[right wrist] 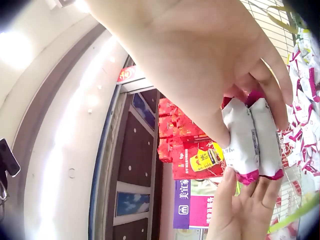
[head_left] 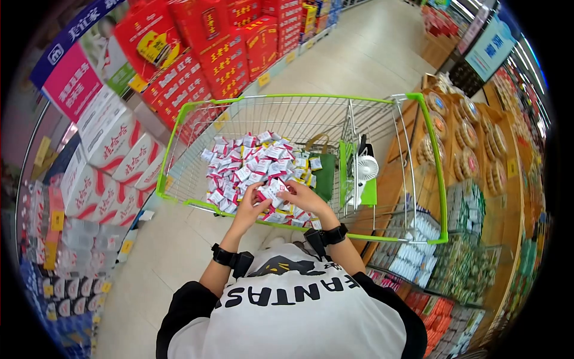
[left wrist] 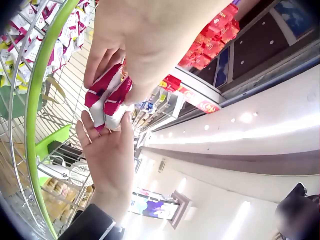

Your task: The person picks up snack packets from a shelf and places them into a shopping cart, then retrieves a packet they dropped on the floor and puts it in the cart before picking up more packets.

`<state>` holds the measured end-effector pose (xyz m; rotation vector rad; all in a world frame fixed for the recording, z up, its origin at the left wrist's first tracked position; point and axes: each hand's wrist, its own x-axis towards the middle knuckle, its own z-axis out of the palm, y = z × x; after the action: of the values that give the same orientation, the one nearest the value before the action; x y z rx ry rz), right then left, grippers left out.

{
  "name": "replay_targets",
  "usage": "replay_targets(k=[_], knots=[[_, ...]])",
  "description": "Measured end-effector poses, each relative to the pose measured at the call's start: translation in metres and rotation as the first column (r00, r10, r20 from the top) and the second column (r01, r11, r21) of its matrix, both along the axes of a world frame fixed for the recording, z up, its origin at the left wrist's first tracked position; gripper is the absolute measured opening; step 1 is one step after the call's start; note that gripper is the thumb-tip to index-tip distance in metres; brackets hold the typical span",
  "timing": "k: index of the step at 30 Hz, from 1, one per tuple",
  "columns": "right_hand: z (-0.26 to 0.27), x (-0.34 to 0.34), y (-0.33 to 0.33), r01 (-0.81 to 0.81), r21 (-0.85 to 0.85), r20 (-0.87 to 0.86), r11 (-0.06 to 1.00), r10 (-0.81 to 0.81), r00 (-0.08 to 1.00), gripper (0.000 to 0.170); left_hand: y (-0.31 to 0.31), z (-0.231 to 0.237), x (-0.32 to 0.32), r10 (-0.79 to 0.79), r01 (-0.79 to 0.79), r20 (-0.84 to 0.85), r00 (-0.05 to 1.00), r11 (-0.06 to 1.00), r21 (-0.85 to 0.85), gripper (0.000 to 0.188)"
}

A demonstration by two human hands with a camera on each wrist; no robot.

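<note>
Over the near side of the shopping cart, my left hand and right hand hold two small white-and-magenta snack packets between them. Both wrist views show the packets lying side by side, with thumbs and fingers pinching them from opposite ends. In the right wrist view their plain white faces show, edged in magenta. Below the hands, a large heap of similar packets fills the left half of the cart, some with yellow edges.
A green bag lies beside the heap. A white handheld fan is at the cart's folding seat. Red drink cartons and white cartons stand to the left; wooden shelves with packaged food are on the right.
</note>
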<state>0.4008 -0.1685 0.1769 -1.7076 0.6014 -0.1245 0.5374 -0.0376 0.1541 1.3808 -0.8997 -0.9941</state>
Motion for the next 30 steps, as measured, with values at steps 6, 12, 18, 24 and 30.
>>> replay_targets(k=[6,12,18,24,30], knots=[[-0.008,0.016,-0.003,0.044,0.074,-0.081,0.996,-0.038,0.996,0.045,0.01,-0.006,-0.001,0.223,-0.216,-0.216,0.951,0.975,0.051,0.044],[-0.03,0.024,-0.005,0.058,0.182,0.028,0.982,-0.064,0.998,0.031,0.015,-0.002,-0.005,0.343,-0.327,-0.291,0.893,0.939,0.105,0.04],[-0.033,0.028,-0.007,0.069,0.044,-0.03,0.997,-0.068,0.997,0.025,0.012,-0.008,-0.005,0.399,-0.386,-0.302,0.866,0.917,0.104,0.038],[-0.045,0.029,-0.008,0.098,0.026,-0.022,0.995,-0.097,0.995,0.026,0.008,-0.014,-0.006,0.395,-0.384,-0.243,0.886,0.918,0.095,0.037],[-0.046,0.026,-0.006,0.108,0.024,-0.122,0.994,-0.104,0.987,0.024,0.01,-0.024,-0.007,0.378,-0.333,-0.271,0.885,0.922,0.199,0.036]])
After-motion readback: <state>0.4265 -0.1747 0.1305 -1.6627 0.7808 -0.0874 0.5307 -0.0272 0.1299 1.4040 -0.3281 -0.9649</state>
